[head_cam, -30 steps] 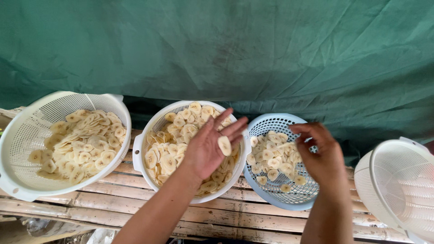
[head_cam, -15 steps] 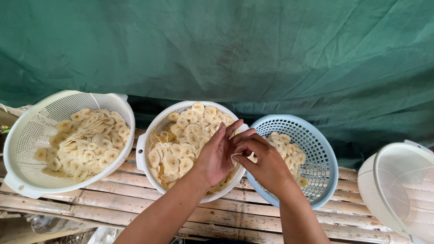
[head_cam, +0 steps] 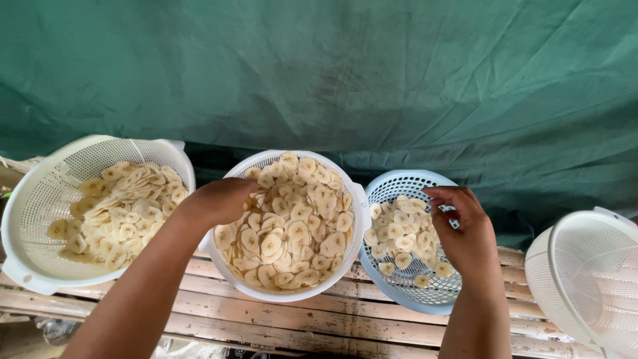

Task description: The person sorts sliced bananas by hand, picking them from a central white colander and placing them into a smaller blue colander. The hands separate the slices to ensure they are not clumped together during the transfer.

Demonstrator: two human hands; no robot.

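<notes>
Now sorting pale sliced chips point(head_cam: 292, 226).
Left hand point(head_cam: 219, 201) curled in white colander point(head_cam: 359, 213), grip hidden; right hand point(head_cam: 465, 233) loosely open, empty, above blue basket point(head_cam: 399, 183).

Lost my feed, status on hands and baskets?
Left hand in middle white basket of slices. Right hand over blue basket. Nothing in the way.

The hands, joined over the middle white colander point(head_cam: 292, 226) half a second ago, now sit apart: the left hand point(head_cam: 222, 199) dips at its nine o'clock rim (palm down), while the right hand point(head_cam: 465, 229) hovers over the blue basket point(head_cam: 409, 239) at three o'clock.
</notes>
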